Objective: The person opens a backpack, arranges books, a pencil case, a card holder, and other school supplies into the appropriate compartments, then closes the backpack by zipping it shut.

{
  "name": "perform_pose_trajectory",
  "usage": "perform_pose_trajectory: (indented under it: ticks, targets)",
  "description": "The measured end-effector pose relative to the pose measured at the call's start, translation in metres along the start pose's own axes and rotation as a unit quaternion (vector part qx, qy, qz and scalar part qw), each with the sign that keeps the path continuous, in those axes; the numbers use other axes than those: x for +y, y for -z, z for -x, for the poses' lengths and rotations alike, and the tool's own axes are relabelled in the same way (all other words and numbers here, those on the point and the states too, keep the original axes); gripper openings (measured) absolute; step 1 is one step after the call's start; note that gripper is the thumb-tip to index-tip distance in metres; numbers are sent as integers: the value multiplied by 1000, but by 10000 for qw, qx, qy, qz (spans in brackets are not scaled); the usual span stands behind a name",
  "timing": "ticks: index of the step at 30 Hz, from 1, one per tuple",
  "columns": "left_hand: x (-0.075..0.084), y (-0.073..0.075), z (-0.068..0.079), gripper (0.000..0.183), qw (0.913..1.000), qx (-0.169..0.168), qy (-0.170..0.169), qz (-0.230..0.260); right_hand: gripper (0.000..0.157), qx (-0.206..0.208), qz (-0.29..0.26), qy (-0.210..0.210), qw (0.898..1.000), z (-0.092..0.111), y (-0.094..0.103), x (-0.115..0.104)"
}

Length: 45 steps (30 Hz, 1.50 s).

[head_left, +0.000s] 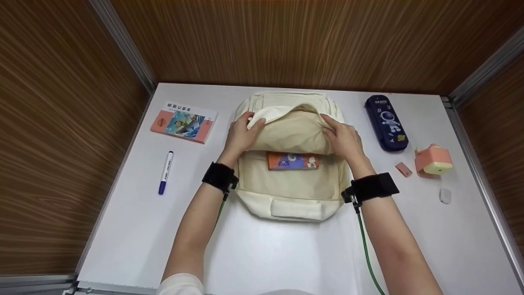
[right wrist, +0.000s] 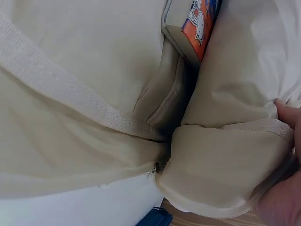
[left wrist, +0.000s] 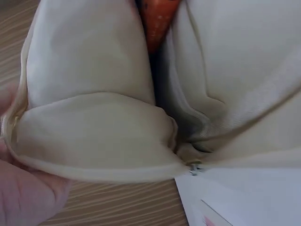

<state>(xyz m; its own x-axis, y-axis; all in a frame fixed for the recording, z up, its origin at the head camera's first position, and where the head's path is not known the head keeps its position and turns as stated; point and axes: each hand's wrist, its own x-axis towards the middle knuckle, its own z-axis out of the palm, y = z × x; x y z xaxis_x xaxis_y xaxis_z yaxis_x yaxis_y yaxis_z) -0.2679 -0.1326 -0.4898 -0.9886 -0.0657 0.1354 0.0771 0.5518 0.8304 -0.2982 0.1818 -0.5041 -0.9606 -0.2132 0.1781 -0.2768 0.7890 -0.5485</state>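
Observation:
A cream backpack (head_left: 288,184) lies flat on the white table with its front flap (head_left: 290,131) lifted. My left hand (head_left: 242,133) pinches the flap's left edge between thumb and fingers. At the opposite edge, my right hand (head_left: 344,139) grips the flap in the same way. Inside the bag is an orange and purple book (head_left: 293,161), partly covered by the flap. The right wrist view shows a corner of that book (right wrist: 195,28) beside the lining. In the left wrist view the zippered edge (left wrist: 108,174) runs from my thumb to a metal zipper pull (left wrist: 194,168).
On the left lie a pink book (head_left: 186,123) and a marker (head_left: 166,173) with a blue cap. To the right are a dark blue pencil case (head_left: 387,123), a pink and yellow pencil sharpener (head_left: 434,160), a small pink block (head_left: 403,169) and a white eraser (head_left: 445,196). Wood-grain panels (head_left: 286,45) enclose the table.

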Motion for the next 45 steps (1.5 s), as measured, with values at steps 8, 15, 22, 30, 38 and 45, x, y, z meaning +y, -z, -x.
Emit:
perform_pose_trajectory:
  ticks: [8, 15, 22, 30, 38, 45]
  targets:
    - [-39, 14, -3, 38, 9909, 709, 710, -898, 47, -431, 24, -451, 9981, -8, -1, 0]
    - [-74, 27, -4, 49, 9625, 126, 1131, -2461, 46, -410, 52, -523, 9978, -10, -2, -1]
    - [-100, 35, 4, 75, 9305, -732, 1860, -3068, 47, -519, 125, -614, 9967, -10, -7, -3]
    - [-110, 48, 9, 67, 9245, -1211, 1734, -3171, 47, -529, 22, -601, 9968, -9, -9, -2]
    - [-114, 56, 13, 62, 9224, -1627, 1413, -3206, 47, -517, 22, -591, 9969, -7, -9, 1]
    - [-115, 57, 27, 51, 9273, -1601, 860, -3273, 47, -511, -45, -660, 9965, -7, -7, 3]
